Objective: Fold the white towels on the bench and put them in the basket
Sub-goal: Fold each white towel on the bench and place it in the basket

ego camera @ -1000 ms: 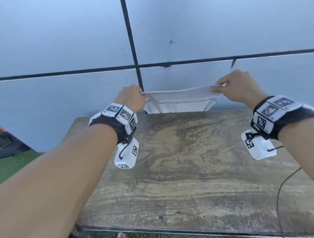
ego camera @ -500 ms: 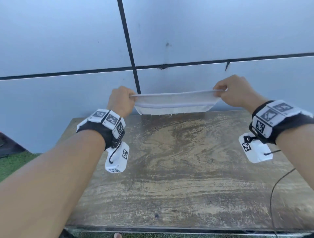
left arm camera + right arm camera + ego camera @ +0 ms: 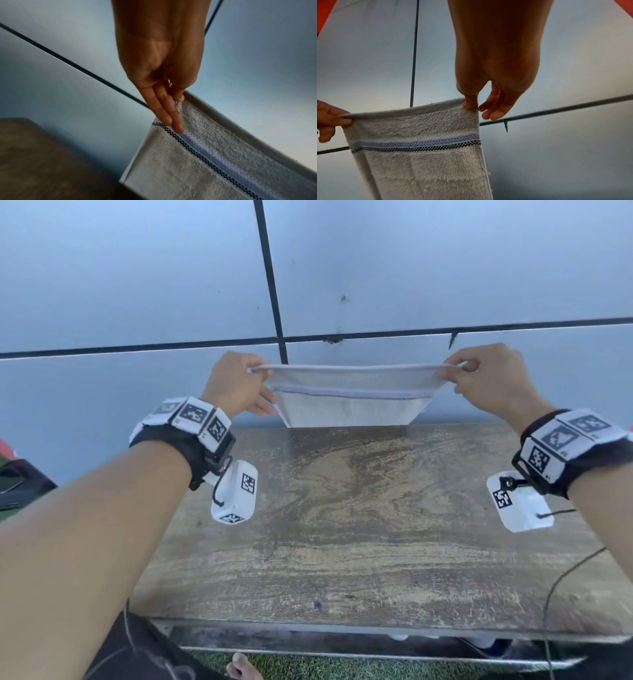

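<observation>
**Towel held taut by its top corners past the bench's far edge**

Fingers and thumb of the left hand (image 3: pixel 236 383) pinch the top left corner of the white towel (image 3: pixel 349 402), while two of its fingers (image 3: pixel 169 115) lie straight down the cloth as far as the woven stripe. The right hand (image 3: pixel 493 378) pinches the top right corner between thumb and forefinger; its other fingers (image 3: pixel 496 108) hang loosely curled just beside the towel's side edge, off the cloth.

The towel is stretched flat between the two hands, its top hem nearly level. It hangs above and beyond the far edge of the wooden bench (image 3: pixel 376 525), in front of the pale panelled wall (image 3: pixel 137 285) behind the bench. A pale blue band with a black checked line below it runs across the towel a little under the hem. The towel's lower part drops out of sight behind the bench's far edge, so whether it touches anything there cannot be told.
</observation>
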Available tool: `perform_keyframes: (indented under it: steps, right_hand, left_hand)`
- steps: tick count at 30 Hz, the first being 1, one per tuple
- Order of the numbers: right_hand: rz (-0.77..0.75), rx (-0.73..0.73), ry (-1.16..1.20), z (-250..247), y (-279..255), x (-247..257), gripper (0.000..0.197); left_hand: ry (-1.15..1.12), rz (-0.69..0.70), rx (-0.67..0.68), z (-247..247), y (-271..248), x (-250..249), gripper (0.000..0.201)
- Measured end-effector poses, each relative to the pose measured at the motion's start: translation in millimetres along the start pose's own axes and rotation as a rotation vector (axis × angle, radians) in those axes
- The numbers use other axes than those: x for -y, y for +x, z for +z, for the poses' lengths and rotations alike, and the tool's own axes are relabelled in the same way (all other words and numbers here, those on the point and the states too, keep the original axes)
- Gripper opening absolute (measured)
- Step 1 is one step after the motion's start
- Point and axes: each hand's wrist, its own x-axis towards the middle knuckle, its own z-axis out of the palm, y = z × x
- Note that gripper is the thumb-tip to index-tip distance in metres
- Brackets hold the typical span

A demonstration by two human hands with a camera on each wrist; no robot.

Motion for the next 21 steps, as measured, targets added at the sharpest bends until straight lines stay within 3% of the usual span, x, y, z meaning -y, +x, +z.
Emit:
perform_keyframes:
  steps: [3,6,14,21]
  right_hand:
    - [0.034,-0.062,0.113,-18,8,11,0.016]
    - [0.038,-0.062,0.122,-22,2,14,0.013]
    - [0.044,0.108,-0.055,0,-48,-16,0.005]
    - [0.072,0.259,-0.043,16,-89,-33,0.008]
  left_hand:
    - [-0.109,0.076,-0.004,-10,1,-25,0.014]
    - [-0.066,0.144,-0.037,-11,4,-26,0.014]
    - [0.268,0.098,0.006,1,-21,44,0.022]
    - [0.310,0.104,0.139,13,-66,80,0.013]
